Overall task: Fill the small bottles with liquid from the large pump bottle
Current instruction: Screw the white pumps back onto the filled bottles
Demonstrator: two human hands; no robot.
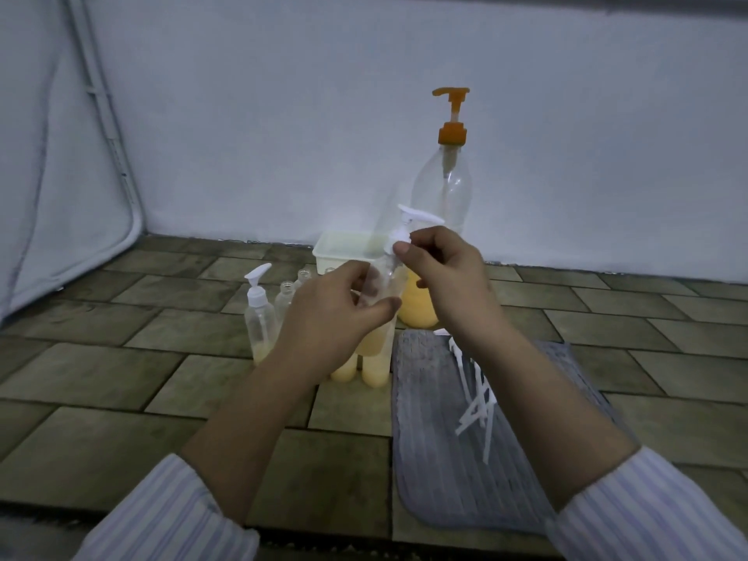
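Here, small bottle point(378, 317) in left hand point(336, 313) (right hand point(441, 273) pinching cap point(404, 230))

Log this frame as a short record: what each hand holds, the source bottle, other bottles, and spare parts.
left hand: holds clear small plastic bottle, part-filled with yellow liquid
right hand: pinches white pump cap at that bottle's neck
source: large clear pump bottle with orange pump, yellow liquid low
other bottles: capped small bottle, uncapped ones behind the hands
spares: white pump caps on grey ribbed cloth
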